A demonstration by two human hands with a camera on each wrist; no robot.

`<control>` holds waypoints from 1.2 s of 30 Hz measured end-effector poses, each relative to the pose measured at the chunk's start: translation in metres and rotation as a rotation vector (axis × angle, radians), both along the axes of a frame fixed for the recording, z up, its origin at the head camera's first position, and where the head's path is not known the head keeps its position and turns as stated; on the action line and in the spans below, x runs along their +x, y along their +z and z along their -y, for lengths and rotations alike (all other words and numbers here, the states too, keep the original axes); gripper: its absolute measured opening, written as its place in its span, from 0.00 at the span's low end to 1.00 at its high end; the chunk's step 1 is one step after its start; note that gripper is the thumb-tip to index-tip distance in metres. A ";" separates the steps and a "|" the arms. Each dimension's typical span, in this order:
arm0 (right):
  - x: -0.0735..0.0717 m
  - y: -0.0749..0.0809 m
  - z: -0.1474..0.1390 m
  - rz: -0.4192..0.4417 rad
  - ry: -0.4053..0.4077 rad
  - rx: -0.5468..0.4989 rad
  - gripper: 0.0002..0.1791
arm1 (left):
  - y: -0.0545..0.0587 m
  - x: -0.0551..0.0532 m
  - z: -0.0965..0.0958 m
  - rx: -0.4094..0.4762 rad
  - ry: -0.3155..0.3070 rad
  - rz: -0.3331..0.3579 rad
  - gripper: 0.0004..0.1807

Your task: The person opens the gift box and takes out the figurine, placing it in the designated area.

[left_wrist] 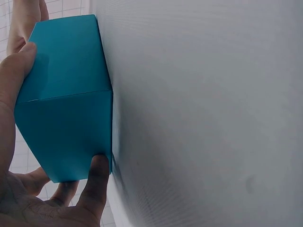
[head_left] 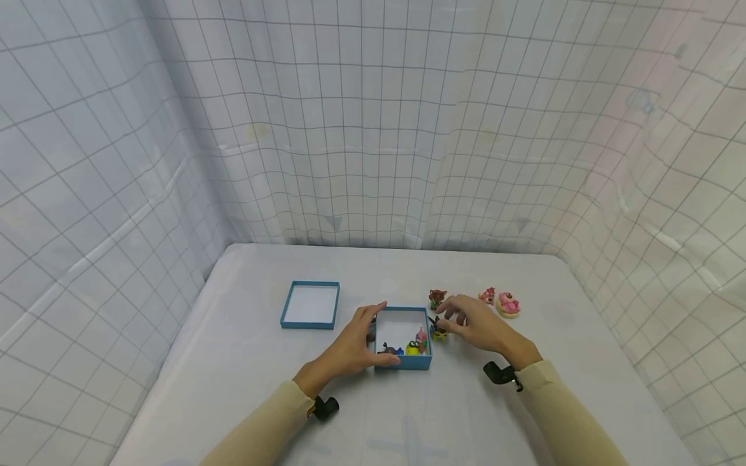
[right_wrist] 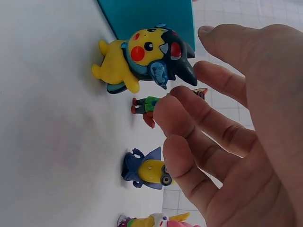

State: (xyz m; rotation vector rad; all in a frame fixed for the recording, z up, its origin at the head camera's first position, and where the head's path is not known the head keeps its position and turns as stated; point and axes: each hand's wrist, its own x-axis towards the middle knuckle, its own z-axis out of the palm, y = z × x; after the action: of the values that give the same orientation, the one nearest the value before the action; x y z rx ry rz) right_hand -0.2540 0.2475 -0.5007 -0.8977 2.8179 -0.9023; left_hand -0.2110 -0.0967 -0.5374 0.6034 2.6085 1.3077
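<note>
My left hand (head_left: 350,344) grips the open blue box (head_left: 410,364) from its left, thumb along the near wall and fingers around the left and far sides. Inside lie several small figurines, among them a yellow one (head_left: 412,348) and a pink one (head_left: 421,338). Just right of the box stands a Pikachu figurine (right_wrist: 116,61) in a dark hood, upright on the table. My right hand (head_left: 480,321) hovers around its top, thumb and fingers spread and loosely bent. The right wrist view shows a gap between the thumb and the hood; whether the index fingertip touches an ear, I cannot tell.
A shallow blue-rimmed lid (head_left: 309,325) lies at the left. Beyond the right hand stand a fox figurine (head_left: 437,298) in green and two pink figurines, one (head_left: 509,304) on a yellow base. The right wrist view also shows a yellow one-piece Minion figurine (right_wrist: 149,171) in blue.
</note>
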 end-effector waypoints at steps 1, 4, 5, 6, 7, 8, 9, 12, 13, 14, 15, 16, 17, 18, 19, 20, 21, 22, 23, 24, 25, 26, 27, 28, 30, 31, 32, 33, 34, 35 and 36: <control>0.000 0.001 0.000 -0.007 -0.001 -0.004 0.13 | 0.000 0.000 0.000 0.001 0.000 0.001 0.68; 0.001 0.004 0.000 -0.041 0.007 -0.009 0.12 | 0.001 0.000 0.000 0.005 0.000 0.002 0.68; 0.001 0.005 0.001 -0.051 0.008 -0.010 0.12 | 0.001 0.000 0.000 0.007 0.001 0.003 0.68; 0.001 0.006 0.002 -0.059 0.007 -0.011 0.12 | 0.001 0.000 0.000 0.008 0.001 0.003 0.68; 0.001 0.007 0.002 -0.063 0.004 -0.012 0.12 | 0.001 0.000 0.000 0.010 0.002 0.002 0.68; 0.002 0.009 0.003 -0.066 0.001 -0.011 0.12 | 0.000 0.000 0.000 0.011 0.002 0.001 0.68; 0.002 0.009 0.004 -0.070 0.000 -0.012 0.12 | 0.000 0.000 0.000 0.012 0.003 0.000 0.68; 0.004 0.013 0.007 -0.081 0.003 -0.015 0.13 | -0.001 -0.001 0.000 0.013 0.002 0.001 0.68; 0.004 0.015 0.008 -0.086 0.008 -0.014 0.13 | -0.001 -0.001 0.000 0.012 0.002 0.001 0.68; 0.005 0.016 0.010 -0.092 0.016 -0.010 0.14 | -0.001 -0.001 0.000 0.012 0.002 0.002 0.69; 0.005 0.017 0.011 -0.098 0.025 -0.005 0.14 | 0.000 -0.001 0.000 0.013 0.001 0.005 0.69; 0.005 0.019 0.013 -0.100 0.033 0.001 0.15 | 0.000 -0.001 0.000 0.014 0.000 0.008 0.69; 0.005 0.019 0.015 -0.102 0.042 0.010 0.15 | 0.001 0.000 0.000 0.015 -0.001 0.009 0.69; 0.005 0.021 0.017 -0.101 0.055 0.018 0.16 | 0.002 0.000 0.000 0.017 -0.001 0.011 0.69; 0.005 0.022 0.019 -0.096 0.064 0.027 0.16 | 0.002 0.000 0.000 0.018 -0.002 0.012 0.69; 0.005 0.023 0.021 -0.094 0.077 0.037 0.17 | 0.003 0.001 0.000 0.020 -0.003 0.013 0.69; 0.005 0.024 0.023 -0.093 0.089 0.046 0.17 | 0.003 0.001 0.000 0.021 -0.003 0.014 0.69; 0.005 0.026 0.025 -0.088 0.102 0.054 0.18 | 0.003 0.001 0.000 0.024 -0.003 0.016 0.69; 0.005 0.027 0.027 -0.086 0.117 0.064 0.18 | 0.004 0.002 0.000 0.026 -0.003 0.018 0.69; 0.005 0.029 0.029 -0.083 0.130 0.072 0.19 | 0.004 0.002 0.000 0.029 -0.003 0.020 0.69; 0.005 0.030 0.031 -0.078 0.135 0.085 0.19 | 0.004 0.002 0.000 0.033 -0.004 0.023 0.69; 0.005 0.031 0.033 -0.071 0.145 0.097 0.20 | 0.004 0.002 0.000 0.038 -0.006 0.023 0.69; 0.004 0.032 0.035 -0.063 0.153 0.109 0.20 | 0.004 0.002 0.001 0.043 -0.007 0.025 0.68; 0.004 0.033 0.037 -0.053 0.163 0.117 0.21 | 0.005 0.002 0.001 0.047 -0.008 0.027 0.68; 0.002 0.033 0.041 -0.042 0.180 0.139 0.21 | 0.004 0.002 0.001 0.052 -0.011 0.027 0.68; 0.001 0.034 0.044 -0.036 0.187 0.152 0.22 | 0.004 0.002 0.001 0.051 -0.012 0.024 0.68; 0.000 0.034 0.046 -0.034 0.201 0.160 0.22 | 0.004 0.002 0.001 0.050 -0.013 0.023 0.68; -0.001 0.034 0.048 -0.032 0.210 0.165 0.22 | 0.004 0.002 0.001 0.050 -0.013 0.022 0.68; -0.001 0.035 0.050 -0.029 0.219 0.171 0.22 | 0.004 0.002 0.001 0.049 -0.014 0.020 0.68; -0.002 0.035 0.052 -0.028 0.226 0.180 0.22 | 0.003 0.002 0.001 0.049 -0.015 0.018 0.68; -0.002 0.036 0.054 -0.021 0.234 0.187 0.22 | 0.003 0.002 0.001 0.048 -0.016 0.015 0.68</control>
State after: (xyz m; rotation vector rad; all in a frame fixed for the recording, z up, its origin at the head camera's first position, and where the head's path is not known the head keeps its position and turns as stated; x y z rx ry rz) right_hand -0.2561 0.1937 -0.4644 -1.1812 2.6818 -0.5930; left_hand -0.2093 -0.0974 -0.5344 0.6180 2.5611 1.3689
